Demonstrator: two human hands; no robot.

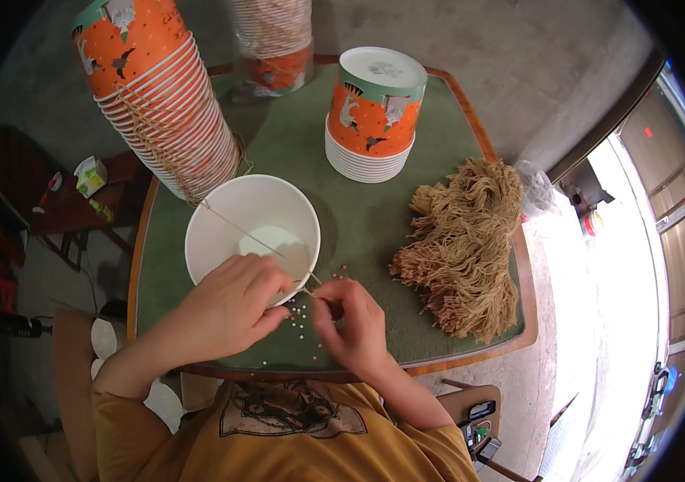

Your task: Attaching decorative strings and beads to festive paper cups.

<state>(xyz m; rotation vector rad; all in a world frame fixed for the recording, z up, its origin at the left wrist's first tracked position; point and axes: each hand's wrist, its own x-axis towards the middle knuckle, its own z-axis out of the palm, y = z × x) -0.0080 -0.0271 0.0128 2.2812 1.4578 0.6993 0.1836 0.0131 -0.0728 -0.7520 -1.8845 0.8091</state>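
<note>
Orange bucket stacks (378, 116) stand toward the counter's (358, 221) far edge, tan twine (471, 249) by its right. Cord (245, 231) crosses a white bucket (212, 233) near the left edge; right hand (354, 328) pinches cord, left hand's (234, 304) grip unclear.

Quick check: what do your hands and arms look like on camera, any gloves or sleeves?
The left hand and right hand are bare, without gloves. The mustard-yellow shirt has short sleeves and a dark print on its front.
</note>
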